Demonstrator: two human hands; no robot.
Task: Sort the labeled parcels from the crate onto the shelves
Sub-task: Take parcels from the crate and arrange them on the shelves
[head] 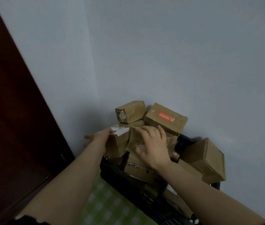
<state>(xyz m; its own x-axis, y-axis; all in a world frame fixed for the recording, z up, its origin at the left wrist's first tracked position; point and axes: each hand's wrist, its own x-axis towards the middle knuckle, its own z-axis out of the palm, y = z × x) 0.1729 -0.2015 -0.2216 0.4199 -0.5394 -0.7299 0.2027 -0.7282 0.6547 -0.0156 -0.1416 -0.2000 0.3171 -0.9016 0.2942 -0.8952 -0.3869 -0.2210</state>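
Observation:
A black crate (112, 172) is heaped with brown cardboard parcels against a pale wall. My right hand (153, 143) lies with spread fingers on a small taped parcel (134, 140) in the middle of the heap, thumb on its near side. My left hand (99, 135) reaches along the left side of a parcel with a white label (120, 129); its fingertips stick out past the box's far left edge. Behind stand a parcel with a white sticker (131, 111) and one with a red label (166, 118).
A larger plain box (208, 158) leans at the crate's right side. A dark wooden door (6, 111) fills the left. A green checked surface (110, 207) lies under the crate, near me. The wall (161, 46) rises right behind the heap.

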